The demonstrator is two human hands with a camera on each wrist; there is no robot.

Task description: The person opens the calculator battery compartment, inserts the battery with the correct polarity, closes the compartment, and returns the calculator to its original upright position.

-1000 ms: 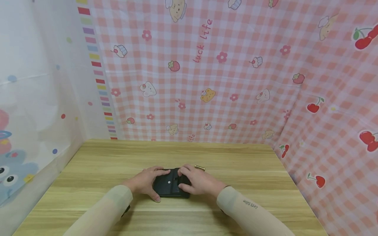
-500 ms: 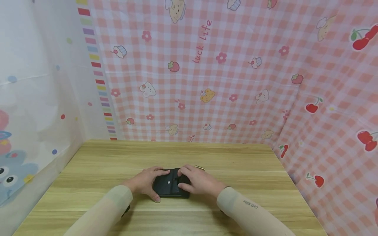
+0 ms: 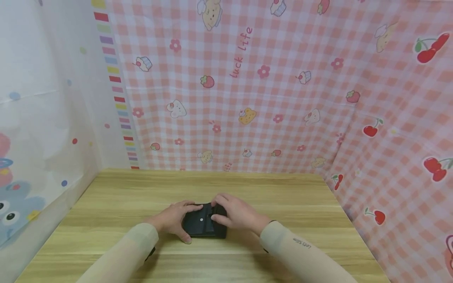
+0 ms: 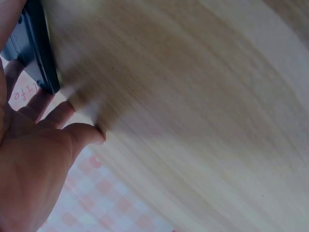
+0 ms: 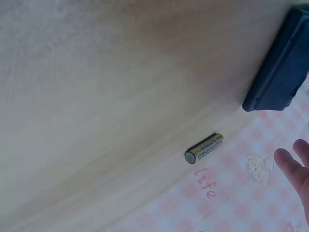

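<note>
Left hand (image 3: 172,220), one, as I read it from my remote station: gripping, fingers along the far edge, thumb at the near edge. Right hand (image 3: 236,212), one: fingers curled over the opposite end; whether they pinch or merely press, I cannot tell. Black case (image 3: 193,225), one: flat, long axis running nine to three o'clock, bearing a small silver dot (image 3: 201,219) and, at three o'clock from that dot, a raised strip (image 3: 208,220). Key relation: the case lies at three o'clock from the left hand and nine o'clock from the right, bridged between them; I judge the left placed to steady it, the right nearer to the strip. Battery (image 5: 204,148), one, gold: hidden from me in the head view; in the right wrist view it lies apart from the case, between seven and eight o'clock of it, long axis two to eight, nine o'clock from the right fingertips; I judge that hand the nearer. Wooden table (image 3: 283,239), one: beneath all. Checked cloth (image 3: 226,94), pink: hung at twelve o'clock, behind the table.
</note>
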